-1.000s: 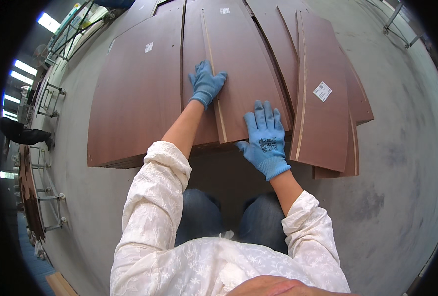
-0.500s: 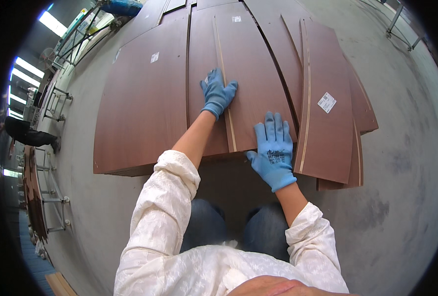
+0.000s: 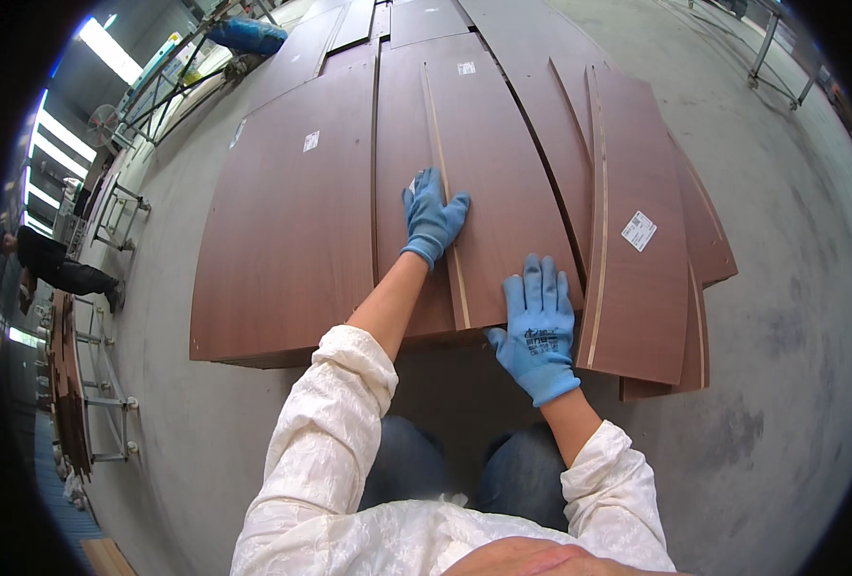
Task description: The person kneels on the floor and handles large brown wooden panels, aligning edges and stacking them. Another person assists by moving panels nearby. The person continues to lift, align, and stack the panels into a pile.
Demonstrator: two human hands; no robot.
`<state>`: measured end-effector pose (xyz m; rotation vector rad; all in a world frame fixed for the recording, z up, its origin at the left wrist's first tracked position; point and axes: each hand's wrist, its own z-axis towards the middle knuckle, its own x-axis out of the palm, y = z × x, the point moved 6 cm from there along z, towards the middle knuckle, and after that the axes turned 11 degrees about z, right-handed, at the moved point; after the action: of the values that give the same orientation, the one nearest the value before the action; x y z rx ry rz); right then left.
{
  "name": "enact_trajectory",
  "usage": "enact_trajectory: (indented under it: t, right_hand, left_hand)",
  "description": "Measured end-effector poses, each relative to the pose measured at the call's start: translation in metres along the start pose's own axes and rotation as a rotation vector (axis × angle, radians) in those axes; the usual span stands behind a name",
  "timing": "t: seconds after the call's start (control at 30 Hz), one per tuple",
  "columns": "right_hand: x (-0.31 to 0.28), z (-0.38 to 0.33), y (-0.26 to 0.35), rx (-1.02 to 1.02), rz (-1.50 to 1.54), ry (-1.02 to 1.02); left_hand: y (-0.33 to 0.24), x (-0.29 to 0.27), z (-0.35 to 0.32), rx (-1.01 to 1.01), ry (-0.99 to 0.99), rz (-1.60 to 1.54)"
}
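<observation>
My left hand (image 3: 434,221), in a blue work glove, lies on a long reddish-brown wood panel (image 3: 503,173), across its pale edge strip. Its thumb is spread over the panel and its fingers point away from me, beside a small white label they partly cover. At the panel's near end my right hand (image 3: 538,331), gloved alike, rests flat with fingers stretched out and the thumb by the front edge. Neither hand is closed round anything. Left of the panel is a wider brown panel (image 3: 282,250) with a white label.
Narrow labelled panels (image 3: 637,307) lie at an angle on the stack's right side, overhanging the near edge. Wheeled metal racks (image 3: 109,403) stand far left, near a person in dark clothes (image 3: 61,264). Another metal frame (image 3: 767,53) is at the far right.
The view has tilted, so panels and hands sit lower in the picture. Both hands keep about the same places on the panel. More of the person at far left shows.
</observation>
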<state>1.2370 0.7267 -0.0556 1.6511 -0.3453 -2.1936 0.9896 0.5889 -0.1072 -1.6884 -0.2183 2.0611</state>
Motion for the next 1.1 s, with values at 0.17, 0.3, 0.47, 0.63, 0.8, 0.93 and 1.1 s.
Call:
enact_trajectory:
  t: [0.17, 0.3, 0.47, 0.63, 0.8, 0.93, 1.1]
  right_hand:
    - [0.004, 0.0, -0.002, -0.001, -0.038, 0.006]
    - [0.007, 0.001, -0.003, -0.024, -0.08, 0.052]
    - [0.008, 0.005, -0.005, -0.116, -0.099, 0.077]
    - [0.009, 0.008, -0.002, -0.17, -0.097, 0.066]
    - [0.005, 0.008, 0.001, -0.178, -0.022, 0.035]
    - [0.011, 0.01, 0.01, -0.201, -0.003, 0.056]
    - [0.029, 0.015, 0.022, -0.295, 0.066, 0.065]
  left_hand:
    - [-0.005, -0.012, -0.005, 0.045, -0.223, -0.02]
    - [-0.008, -0.019, -0.012, 0.091, -0.412, -0.068]
    - [-0.006, -0.014, -0.01, 0.066, -0.401, -0.1]
    - [-0.005, -0.014, -0.01, 0.069, -0.414, -0.039]
    - [-0.004, -0.015, -0.008, 0.111, -0.372, 0.016]
    - [0.0, -0.018, -0.009, 0.131, -0.25, 0.215]
    - [0.01, -0.029, -0.011, 0.248, -0.041, 0.517]
